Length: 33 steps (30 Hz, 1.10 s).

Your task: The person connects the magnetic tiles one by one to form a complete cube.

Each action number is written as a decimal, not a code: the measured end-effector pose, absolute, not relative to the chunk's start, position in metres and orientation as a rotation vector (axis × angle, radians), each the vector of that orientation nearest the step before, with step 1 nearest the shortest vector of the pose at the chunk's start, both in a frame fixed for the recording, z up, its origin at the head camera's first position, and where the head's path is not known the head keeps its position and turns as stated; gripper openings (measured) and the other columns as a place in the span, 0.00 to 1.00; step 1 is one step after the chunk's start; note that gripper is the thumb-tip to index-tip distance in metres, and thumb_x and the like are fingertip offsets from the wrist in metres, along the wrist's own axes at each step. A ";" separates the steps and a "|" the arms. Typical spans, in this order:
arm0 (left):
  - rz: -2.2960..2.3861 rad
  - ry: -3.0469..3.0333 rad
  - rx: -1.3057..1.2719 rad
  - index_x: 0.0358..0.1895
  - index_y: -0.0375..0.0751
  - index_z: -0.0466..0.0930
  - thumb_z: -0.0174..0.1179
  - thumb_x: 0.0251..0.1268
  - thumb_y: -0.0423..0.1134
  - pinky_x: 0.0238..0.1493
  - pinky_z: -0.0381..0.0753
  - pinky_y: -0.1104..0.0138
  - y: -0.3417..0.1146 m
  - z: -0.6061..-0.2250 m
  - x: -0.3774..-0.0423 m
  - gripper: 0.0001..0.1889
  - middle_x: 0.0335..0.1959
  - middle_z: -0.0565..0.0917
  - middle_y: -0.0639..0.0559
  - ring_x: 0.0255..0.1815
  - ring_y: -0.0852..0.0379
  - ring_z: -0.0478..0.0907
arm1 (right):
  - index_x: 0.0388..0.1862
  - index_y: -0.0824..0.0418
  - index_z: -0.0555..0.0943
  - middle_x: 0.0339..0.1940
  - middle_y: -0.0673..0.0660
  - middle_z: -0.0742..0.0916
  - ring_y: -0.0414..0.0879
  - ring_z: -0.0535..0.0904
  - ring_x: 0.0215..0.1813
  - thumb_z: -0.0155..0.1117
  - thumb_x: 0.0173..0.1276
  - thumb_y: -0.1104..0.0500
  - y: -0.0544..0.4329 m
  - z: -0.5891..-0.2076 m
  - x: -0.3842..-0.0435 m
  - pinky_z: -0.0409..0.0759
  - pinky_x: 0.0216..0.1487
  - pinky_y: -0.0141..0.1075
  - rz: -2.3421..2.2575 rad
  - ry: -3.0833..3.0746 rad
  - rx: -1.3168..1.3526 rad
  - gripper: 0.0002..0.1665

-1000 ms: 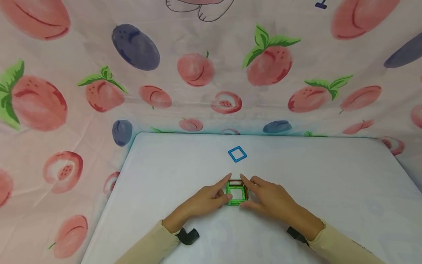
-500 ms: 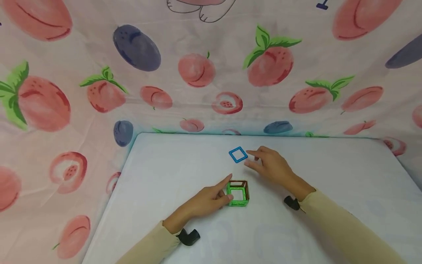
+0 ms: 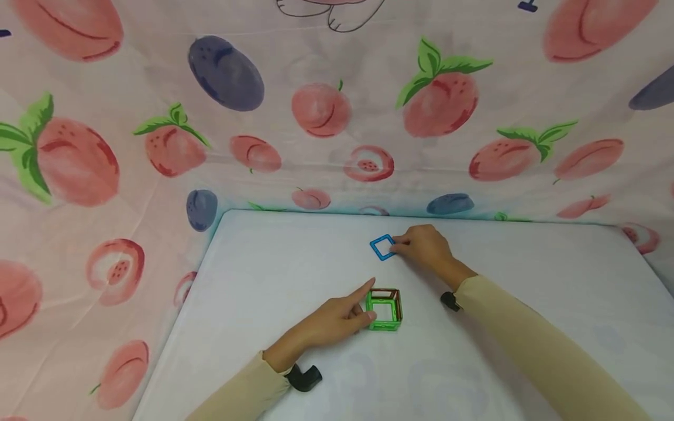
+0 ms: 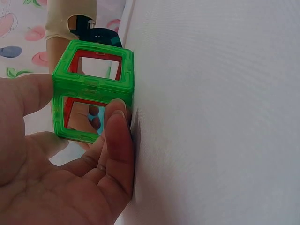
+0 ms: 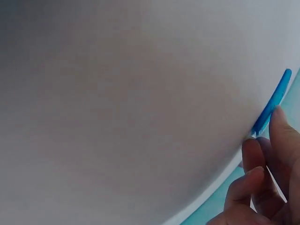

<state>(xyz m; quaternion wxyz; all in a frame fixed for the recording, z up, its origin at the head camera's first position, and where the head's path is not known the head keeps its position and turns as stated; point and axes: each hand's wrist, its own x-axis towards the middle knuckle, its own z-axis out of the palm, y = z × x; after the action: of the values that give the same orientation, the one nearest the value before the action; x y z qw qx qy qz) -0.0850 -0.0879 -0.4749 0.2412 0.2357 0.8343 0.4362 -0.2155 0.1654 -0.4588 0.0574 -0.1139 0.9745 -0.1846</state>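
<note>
A small cube frame (image 3: 384, 325) of green and red magnetic tiles stands on the white table. My left hand (image 3: 334, 321) holds it by its left side, the thumb on the near face and the index finger along the far corner. From close up, the left wrist view shows the cube's green tiles (image 4: 91, 89) between thumb and fingers, with red ones behind. Farther back, my right hand (image 3: 423, 245) pinches the right corner of a blue square magnetic tile (image 3: 375, 248). That blue tile (image 5: 272, 103) appears edge-on in the right wrist view, partly covered by the thumb.
The white table (image 3: 284, 251) ends at the back against a cloth (image 3: 326, 164) printed with peaches and dark blue fruit. The same cloth runs down the left side. A black wrist mount (image 3: 304, 379) juts from the left sleeve.
My right hand has left the cube, reached away to the blue tile and taken its right corner between thumb and fingers. The left hand has stayed at the cube.
</note>
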 end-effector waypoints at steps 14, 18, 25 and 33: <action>1.193 2.286 0.647 0.84 0.60 0.48 0.53 0.78 0.59 0.39 0.76 0.71 -0.088 -0.478 -0.085 0.38 0.36 0.81 0.63 0.32 0.67 0.76 | 0.43 0.52 0.93 0.47 0.57 0.92 0.54 0.84 0.52 0.75 0.65 0.44 0.168 -0.459 -0.210 0.83 0.48 0.47 -0.493 2.924 -0.268 0.15; 1.194 2.290 0.646 0.84 0.60 0.49 0.53 0.78 0.59 0.39 0.76 0.71 -0.089 -0.477 -0.085 0.38 0.36 0.81 0.63 0.32 0.68 0.76 | 0.42 0.51 0.93 0.47 0.57 0.92 0.55 0.84 0.53 0.76 0.64 0.45 0.177 -0.457 -0.201 0.84 0.46 0.48 -0.479 2.905 -0.266 0.14; 1.189 2.300 0.645 0.84 0.58 0.49 0.53 0.78 0.58 0.39 0.75 0.71 -0.089 -0.477 -0.084 0.38 0.36 0.81 0.63 0.32 0.68 0.76 | 0.38 0.49 0.94 0.40 0.52 0.93 0.48 0.84 0.43 0.78 0.61 0.47 0.194 -0.453 -0.180 0.76 0.34 0.37 -0.522 2.831 -0.340 0.10; 1.187 2.303 0.645 0.84 0.58 0.49 0.53 0.78 0.58 0.38 0.74 0.72 -0.088 -0.477 -0.084 0.38 0.36 0.81 0.63 0.32 0.68 0.75 | 0.29 0.47 0.94 0.33 0.45 0.92 0.42 0.81 0.39 0.81 0.57 0.51 0.206 -0.450 -0.156 0.74 0.34 0.35 -0.579 2.793 -0.429 0.04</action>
<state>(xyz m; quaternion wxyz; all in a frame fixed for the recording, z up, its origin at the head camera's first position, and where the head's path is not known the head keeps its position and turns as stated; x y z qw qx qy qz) -0.0841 -0.0882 -0.4767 0.2335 0.2349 0.8388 0.4322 -0.1560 0.2059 -0.4502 0.1281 -0.1476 0.9603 -0.1992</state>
